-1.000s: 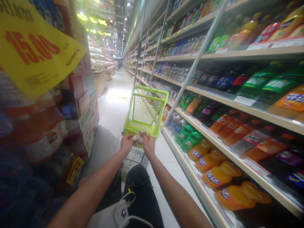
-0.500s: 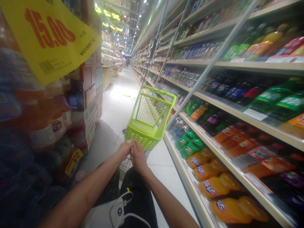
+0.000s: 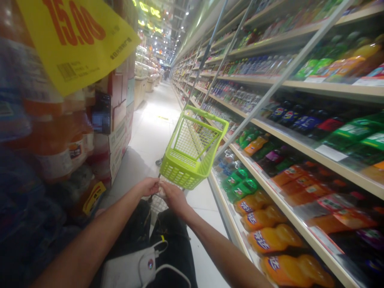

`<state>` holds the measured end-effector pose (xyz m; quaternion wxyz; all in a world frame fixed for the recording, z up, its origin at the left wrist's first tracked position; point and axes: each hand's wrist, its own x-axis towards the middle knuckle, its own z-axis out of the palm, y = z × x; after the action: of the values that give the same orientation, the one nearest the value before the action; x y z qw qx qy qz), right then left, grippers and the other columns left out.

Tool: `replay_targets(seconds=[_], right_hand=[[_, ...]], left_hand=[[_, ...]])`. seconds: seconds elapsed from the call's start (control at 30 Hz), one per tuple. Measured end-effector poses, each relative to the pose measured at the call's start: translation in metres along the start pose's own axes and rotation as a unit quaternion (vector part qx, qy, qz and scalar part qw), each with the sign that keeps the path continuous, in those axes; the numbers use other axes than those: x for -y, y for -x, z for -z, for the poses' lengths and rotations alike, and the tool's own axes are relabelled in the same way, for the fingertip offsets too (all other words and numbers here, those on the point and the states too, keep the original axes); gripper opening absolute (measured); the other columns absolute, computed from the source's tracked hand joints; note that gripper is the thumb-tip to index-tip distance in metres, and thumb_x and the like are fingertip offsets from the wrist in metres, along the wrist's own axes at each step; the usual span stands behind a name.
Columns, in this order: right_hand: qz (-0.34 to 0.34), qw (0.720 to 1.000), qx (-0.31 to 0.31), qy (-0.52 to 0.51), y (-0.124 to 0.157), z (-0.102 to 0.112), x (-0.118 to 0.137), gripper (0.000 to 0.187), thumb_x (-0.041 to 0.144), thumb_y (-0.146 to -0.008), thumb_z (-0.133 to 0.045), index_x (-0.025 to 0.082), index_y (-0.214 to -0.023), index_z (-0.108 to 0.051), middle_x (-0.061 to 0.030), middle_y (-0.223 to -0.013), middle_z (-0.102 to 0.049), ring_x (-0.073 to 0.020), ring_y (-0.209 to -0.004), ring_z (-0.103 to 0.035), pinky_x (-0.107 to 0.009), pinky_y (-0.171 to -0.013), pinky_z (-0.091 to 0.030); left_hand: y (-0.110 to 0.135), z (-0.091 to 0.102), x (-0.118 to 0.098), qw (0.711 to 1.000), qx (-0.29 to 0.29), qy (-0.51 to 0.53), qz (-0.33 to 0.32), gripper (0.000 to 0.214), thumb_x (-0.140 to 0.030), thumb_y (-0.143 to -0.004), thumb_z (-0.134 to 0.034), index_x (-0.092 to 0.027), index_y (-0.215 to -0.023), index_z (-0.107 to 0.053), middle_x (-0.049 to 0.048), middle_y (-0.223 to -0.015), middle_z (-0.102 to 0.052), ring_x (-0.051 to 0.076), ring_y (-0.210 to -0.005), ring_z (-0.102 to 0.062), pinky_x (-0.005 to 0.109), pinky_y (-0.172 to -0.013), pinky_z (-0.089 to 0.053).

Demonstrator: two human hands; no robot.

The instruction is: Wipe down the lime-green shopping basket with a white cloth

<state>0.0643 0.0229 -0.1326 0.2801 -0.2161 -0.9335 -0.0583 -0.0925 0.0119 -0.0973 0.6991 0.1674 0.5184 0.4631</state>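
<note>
Both hands are in front of me at the middle of the view, just short of the green shopping cart basket [image 3: 183, 172]. My left hand [image 3: 150, 187] is closed, its fingertips pinched at a small pale thing [image 3: 162, 189] between the hands. Closed fingers of my right hand [image 3: 175, 198] lie against the same pale thing from the other side. It is too small and blurred to name. Below, a white power bank [image 3: 129, 267] with white cables rests at my lap, against dark trousers [image 3: 174, 236].
On the right, long shelves [image 3: 300, 138] hold rows of drink bottles, with orange soda bottles [image 3: 274, 238] lowest. Stacked boxes [image 3: 115, 144] and packed bottles stand close on the left, under a yellow price sign [image 3: 81, 48]. A pale tiled aisle [image 3: 150, 132] runs ahead.
My hands have come slightly apart, the left shifting left, and the pale thing between them shows more. The view has turned a little, so the cart and sign sit further right.
</note>
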Motion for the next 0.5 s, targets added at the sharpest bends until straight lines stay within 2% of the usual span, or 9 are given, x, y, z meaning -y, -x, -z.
replay_targets(seconds=[0.13,0.27,0.37,0.5], right_hand=[[-0.07,0.997,-0.042,0.011,-0.015,0.008,-0.006,0.034,0.019,-0.086,-0.044,0.016,-0.118,-0.054,-0.0133,-0.12,-0.058,-0.0207,-0.114,-0.053,-0.037,-0.092,-0.045],[-0.033,0.99,-0.075,0.112,-0.053,0.016,-0.025,0.037,0.015,-0.088,-0.042,0.019,-0.124,-0.049,-0.0101,-0.131,-0.05,-0.0245,-0.131,-0.032,-0.049,-0.105,-0.028],[0.019,0.987,-0.024,0.156,-0.07,0.007,-0.041,0.036,0.013,-0.089,-0.041,0.017,-0.123,-0.05,-0.0108,-0.135,-0.046,-0.0252,-0.131,-0.032,-0.05,-0.106,-0.024],[0.043,0.983,0.063,0.167,-0.052,-0.026,-0.051,0.03,0.013,-0.088,-0.043,0.009,-0.115,-0.055,-0.0166,-0.128,-0.051,-0.0258,-0.124,-0.041,-0.048,-0.104,-0.029]], left_hand=[[0.002,-0.002,0.002,0.997,-0.052,-0.065,0.001,0.012,-0.02,-0.083,-0.048,-0.014,-0.074,-0.053,0.0013,-0.063,-0.062,0.007,-0.054,-0.06,0.016,-0.055,-0.049],[-0.004,0.008,-0.002,0.974,-0.138,-0.177,-0.016,0.015,-0.027,-0.085,-0.042,-0.015,-0.088,-0.051,0.0072,-0.083,-0.066,0.011,-0.064,-0.063,0.019,-0.053,-0.047],[-0.011,0.018,-0.008,0.941,-0.183,-0.282,-0.04,0.015,-0.026,-0.081,-0.049,-0.016,-0.091,-0.052,0.0086,-0.093,-0.066,0.014,-0.073,-0.064,0.02,-0.055,-0.045],[-0.017,0.027,-0.012,0.889,-0.204,-0.403,-0.072,0.017,-0.024,-0.075,-0.055,-0.017,-0.091,-0.055,0.0089,-0.095,-0.067,0.018,-0.086,-0.064,0.024,-0.067,-0.046]])
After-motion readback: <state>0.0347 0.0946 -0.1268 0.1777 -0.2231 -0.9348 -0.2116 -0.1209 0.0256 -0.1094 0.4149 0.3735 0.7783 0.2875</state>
